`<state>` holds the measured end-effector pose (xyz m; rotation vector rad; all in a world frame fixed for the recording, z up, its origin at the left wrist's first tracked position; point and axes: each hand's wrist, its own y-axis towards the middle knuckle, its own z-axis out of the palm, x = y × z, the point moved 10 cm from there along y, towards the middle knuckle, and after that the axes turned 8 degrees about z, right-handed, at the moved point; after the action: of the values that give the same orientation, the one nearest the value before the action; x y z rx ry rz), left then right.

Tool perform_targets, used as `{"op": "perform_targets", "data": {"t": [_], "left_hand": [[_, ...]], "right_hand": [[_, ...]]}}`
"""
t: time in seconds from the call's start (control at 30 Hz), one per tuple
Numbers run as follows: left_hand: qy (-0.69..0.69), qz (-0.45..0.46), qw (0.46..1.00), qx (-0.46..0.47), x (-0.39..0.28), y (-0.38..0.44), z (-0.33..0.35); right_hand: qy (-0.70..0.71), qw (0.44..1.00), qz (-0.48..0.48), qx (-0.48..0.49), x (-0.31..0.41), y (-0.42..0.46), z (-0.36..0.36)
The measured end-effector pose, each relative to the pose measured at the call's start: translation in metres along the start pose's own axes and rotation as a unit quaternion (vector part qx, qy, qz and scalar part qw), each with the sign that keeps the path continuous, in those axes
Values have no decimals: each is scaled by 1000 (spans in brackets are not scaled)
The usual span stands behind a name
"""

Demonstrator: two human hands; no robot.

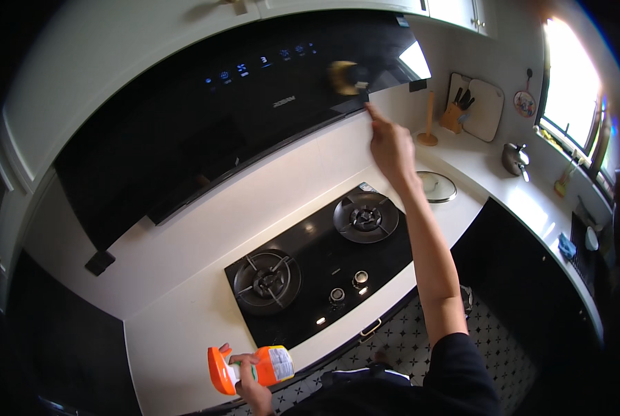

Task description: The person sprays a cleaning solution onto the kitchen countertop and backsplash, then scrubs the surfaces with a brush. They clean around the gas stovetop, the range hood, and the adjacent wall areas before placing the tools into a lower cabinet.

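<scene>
My right hand [392, 143] is raised at the right end of a black glass range hood [185, 140], shut on the dark handle of a round brush [343, 78] with yellowish bristles. The brush is blurred and lies over the hood's front panel, which shows lit blue icons. Low in the view, my left hand [250, 379] holds an orange spray bottle [273, 364] with a printed label, tilted on its side above the front of the worktop. Between the hands, below the hood, sits a black two-burner gas hob [315, 270] with two knobs.
A glass lid [437, 187] lies right of the hob. Farther along the white worktop [518, 200] stand a wooden paper-towel holder [429, 125], a knife block [453, 117], cutting boards [484, 110] and a dark pot [515, 158]. A blue cloth [566, 246] lies by the sink.
</scene>
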<state>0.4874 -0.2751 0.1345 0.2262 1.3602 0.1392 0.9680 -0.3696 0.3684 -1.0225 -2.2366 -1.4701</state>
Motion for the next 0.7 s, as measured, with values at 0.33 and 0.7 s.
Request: {"op": "perform_targets", "data": {"t": [0.33, 0.7], "left_hand": [[8, 37, 997, 65, 15, -23, 100], [34, 69, 992, 101, 8, -47, 186]], "right_hand": [[-46, 990, -124, -39, -32, 4, 13], [63, 979, -183, 62, -10, 3, 18]]}}
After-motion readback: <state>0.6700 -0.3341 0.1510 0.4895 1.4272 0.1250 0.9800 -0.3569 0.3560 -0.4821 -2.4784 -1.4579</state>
